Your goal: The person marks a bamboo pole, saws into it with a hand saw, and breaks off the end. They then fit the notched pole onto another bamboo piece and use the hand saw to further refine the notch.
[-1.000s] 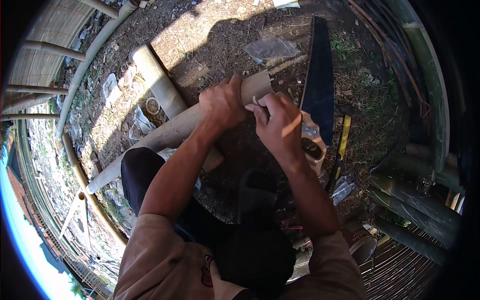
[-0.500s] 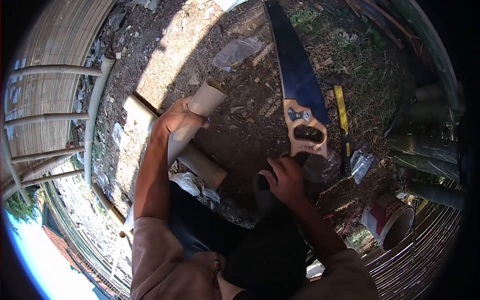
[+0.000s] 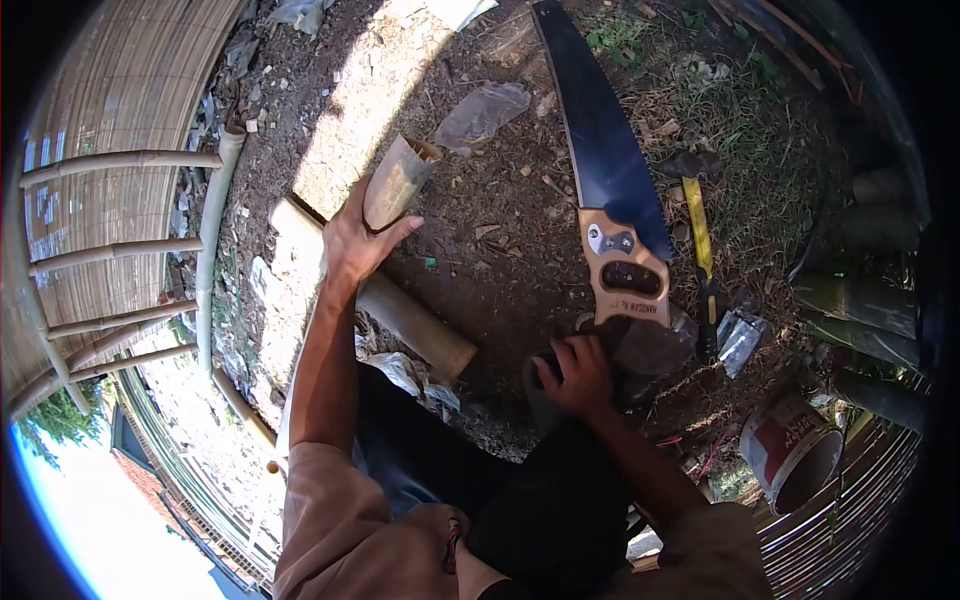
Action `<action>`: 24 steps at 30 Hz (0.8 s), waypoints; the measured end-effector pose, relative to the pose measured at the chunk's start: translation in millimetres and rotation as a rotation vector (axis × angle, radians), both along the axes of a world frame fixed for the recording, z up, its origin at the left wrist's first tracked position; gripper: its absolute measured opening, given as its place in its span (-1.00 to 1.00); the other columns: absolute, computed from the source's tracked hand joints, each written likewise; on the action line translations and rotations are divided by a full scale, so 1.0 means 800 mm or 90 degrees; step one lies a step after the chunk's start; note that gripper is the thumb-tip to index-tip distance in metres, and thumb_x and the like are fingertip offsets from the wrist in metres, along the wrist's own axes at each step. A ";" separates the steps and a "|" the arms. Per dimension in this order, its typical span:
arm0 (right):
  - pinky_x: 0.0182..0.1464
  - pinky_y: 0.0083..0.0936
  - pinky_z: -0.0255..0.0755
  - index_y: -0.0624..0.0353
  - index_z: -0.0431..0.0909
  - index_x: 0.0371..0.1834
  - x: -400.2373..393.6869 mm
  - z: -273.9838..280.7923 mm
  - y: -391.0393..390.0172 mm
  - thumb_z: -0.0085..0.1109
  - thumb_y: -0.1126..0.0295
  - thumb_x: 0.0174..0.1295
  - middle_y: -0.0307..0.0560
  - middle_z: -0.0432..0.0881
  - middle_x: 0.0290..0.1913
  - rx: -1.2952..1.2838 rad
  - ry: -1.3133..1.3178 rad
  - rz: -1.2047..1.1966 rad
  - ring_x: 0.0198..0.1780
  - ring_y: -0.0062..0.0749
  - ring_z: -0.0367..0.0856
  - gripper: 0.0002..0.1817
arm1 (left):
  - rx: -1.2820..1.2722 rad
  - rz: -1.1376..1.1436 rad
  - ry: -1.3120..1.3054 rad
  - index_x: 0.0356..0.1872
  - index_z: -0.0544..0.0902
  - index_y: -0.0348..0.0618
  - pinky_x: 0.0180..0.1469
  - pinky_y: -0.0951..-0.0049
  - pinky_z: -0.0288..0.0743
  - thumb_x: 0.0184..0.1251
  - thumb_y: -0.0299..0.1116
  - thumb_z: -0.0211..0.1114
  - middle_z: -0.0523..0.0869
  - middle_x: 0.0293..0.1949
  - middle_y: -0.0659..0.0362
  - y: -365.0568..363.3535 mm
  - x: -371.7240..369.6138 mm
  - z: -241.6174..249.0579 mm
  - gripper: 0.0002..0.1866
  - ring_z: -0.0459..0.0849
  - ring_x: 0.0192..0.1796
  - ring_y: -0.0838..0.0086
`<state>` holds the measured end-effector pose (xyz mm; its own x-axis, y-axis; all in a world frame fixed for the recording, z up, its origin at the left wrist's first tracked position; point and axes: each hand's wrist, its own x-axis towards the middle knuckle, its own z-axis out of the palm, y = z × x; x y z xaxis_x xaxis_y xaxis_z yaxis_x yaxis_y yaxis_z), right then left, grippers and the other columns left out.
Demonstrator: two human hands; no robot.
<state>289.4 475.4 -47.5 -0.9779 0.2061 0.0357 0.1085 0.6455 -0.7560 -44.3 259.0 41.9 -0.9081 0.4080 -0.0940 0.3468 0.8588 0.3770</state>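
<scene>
My left hand (image 3: pixel 352 245) is wrapped around the lower part of a short bamboo piece (image 3: pixel 398 185), with the thumb stretched out along its right side. The piece tilts upward, and its top end looks jagged and hollow. Behind that wrist a thicker bamboo tube (image 3: pixel 425 330) lies on the ground. Over my dark-clad right knee is my right hand (image 3: pixel 578 375), empty, its fingers loosely bent and apart. Just above it lies a handsaw (image 3: pixel 615 180) with a wooden handle and dark blade. A hammer (image 3: pixel 698 230) with a yellow-and-black handle rests beside the saw.
Clear plastic (image 3: pixel 483 112) and crumpled plastic (image 3: pixel 395 372) lie on the dirt. A paint bucket (image 3: pixel 765 450) is tipped over at lower right. Bamboo framing (image 3: pixel 212 230) with a slatted panel stands at left, and green bamboo poles (image 3: pixel 860 330) lie at right.
The bamboo piece in my left hand has turned, showing a rougher side and a splintered end. My left thumb has swung outward. The view has shifted slightly, and my right hand stays by the knee.
</scene>
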 end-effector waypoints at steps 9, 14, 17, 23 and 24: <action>-0.02 -0.10 0.51 0.26 0.70 -0.08 -0.008 -0.001 -0.006 0.39 0.18 0.29 0.07 0.58 -0.13 0.010 -0.030 0.047 -0.07 0.03 0.57 -0.65 | 0.103 0.106 -0.154 0.26 0.68 -0.19 0.16 0.24 0.69 -0.13 0.09 0.80 0.87 0.00 -0.01 -0.020 -0.032 -0.010 -0.09 0.85 0.04 0.26; -0.03 -0.07 0.48 0.26 0.68 -0.07 -0.012 0.000 -0.009 0.35 0.16 0.32 0.08 0.57 -0.11 0.049 -0.045 0.071 -0.05 0.04 0.57 -0.64 | 0.159 0.064 -0.238 0.32 0.63 -0.22 0.14 0.25 0.68 -0.12 0.11 0.79 0.83 0.02 0.07 -0.031 -0.054 -0.010 -0.03 0.81 0.05 0.29; -0.03 -0.06 0.47 0.26 0.67 -0.06 -0.014 0.001 -0.011 0.33 0.14 0.33 0.09 0.57 -0.11 0.069 -0.035 0.079 -0.05 0.04 0.57 -0.63 | 0.161 -0.022 -0.086 0.36 0.59 -0.12 0.15 0.16 0.64 0.04 -0.12 0.76 0.80 0.00 0.01 -0.037 -0.047 -0.003 -0.17 0.79 0.08 0.24; -0.01 -0.07 0.49 0.26 0.67 -0.07 -0.010 0.004 -0.011 0.34 0.17 0.32 0.09 0.58 -0.11 0.046 -0.038 0.049 -0.05 0.05 0.57 -0.64 | -0.153 0.097 0.277 0.30 0.60 -0.10 0.08 0.21 0.64 -0.04 0.12 0.71 0.78 -0.04 0.03 0.007 -0.004 -0.027 -0.12 0.79 0.04 0.09; 0.00 -0.08 0.50 0.26 0.68 -0.07 -0.012 0.004 -0.010 0.36 0.17 0.31 0.08 0.58 -0.12 0.044 -0.034 0.047 -0.05 0.05 0.58 -0.65 | -0.155 0.135 0.223 0.32 0.60 -0.07 0.08 0.21 0.65 -0.05 0.13 0.71 0.78 -0.03 0.04 0.011 -0.009 -0.027 -0.10 0.80 0.05 0.11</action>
